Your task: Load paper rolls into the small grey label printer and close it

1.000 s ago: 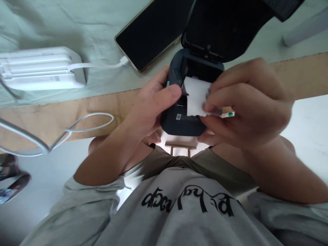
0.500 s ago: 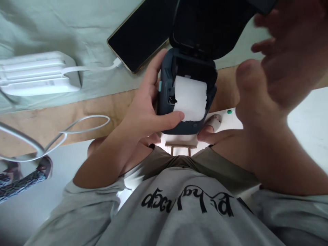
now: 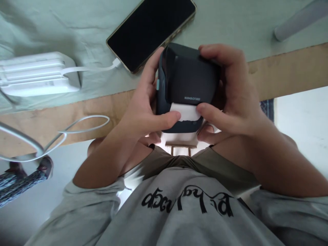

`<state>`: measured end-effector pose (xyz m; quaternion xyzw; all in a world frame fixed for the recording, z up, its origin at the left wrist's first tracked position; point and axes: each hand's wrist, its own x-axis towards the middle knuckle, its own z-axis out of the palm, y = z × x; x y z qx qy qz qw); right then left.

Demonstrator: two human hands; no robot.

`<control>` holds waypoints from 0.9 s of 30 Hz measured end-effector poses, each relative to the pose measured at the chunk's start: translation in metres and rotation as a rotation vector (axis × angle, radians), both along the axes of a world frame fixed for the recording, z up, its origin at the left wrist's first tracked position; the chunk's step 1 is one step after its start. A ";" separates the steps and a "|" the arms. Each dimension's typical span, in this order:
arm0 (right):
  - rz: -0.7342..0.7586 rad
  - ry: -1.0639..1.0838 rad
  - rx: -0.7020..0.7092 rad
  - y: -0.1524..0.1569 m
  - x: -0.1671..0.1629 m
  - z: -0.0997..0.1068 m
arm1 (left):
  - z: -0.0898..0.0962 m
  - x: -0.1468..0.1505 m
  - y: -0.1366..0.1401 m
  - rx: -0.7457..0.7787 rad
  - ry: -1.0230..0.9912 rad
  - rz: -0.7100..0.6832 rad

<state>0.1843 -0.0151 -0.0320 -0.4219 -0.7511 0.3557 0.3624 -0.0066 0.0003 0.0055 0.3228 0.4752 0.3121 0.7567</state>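
Gripping label printer (image 3: 188,89) w/ both hands | left hand (image 3: 143,109) wrapped on its side, right hand (image 3: 230,99) over lid | paper strip (image 3: 185,112) pinned by thumbs at its front slot | lid best pressed evenly, strip kept straight.

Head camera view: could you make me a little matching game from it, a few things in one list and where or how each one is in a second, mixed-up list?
Things:
1. label printer
2. phone
3. power bank
4. paper strip

States:
A. white, lying at the left of the table
B. sticking out under the shut lid
C. held between left hand and right hand
D. dark screen, lying flat, white cable plugged in

Pairs: 1-C, 2-D, 3-A, 4-B
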 end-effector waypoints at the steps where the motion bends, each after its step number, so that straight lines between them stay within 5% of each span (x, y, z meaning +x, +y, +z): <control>1: -0.008 0.036 -0.030 0.000 -0.001 0.001 | -0.001 0.000 -0.001 0.068 -0.026 -0.024; 4: -0.037 0.144 -0.130 -0.002 -0.003 0.004 | -0.004 0.005 -0.006 0.171 -0.078 0.034; 10: -0.039 0.116 -0.231 0.001 -0.001 0.000 | -0.005 0.012 -0.007 0.075 -0.078 0.117; 21: -0.017 0.172 -0.023 0.006 -0.005 -0.003 | -0.012 0.007 -0.001 0.143 -0.254 0.052; 27: -0.058 0.189 -0.107 0.003 -0.007 -0.002 | -0.012 0.013 0.000 0.157 -0.197 0.121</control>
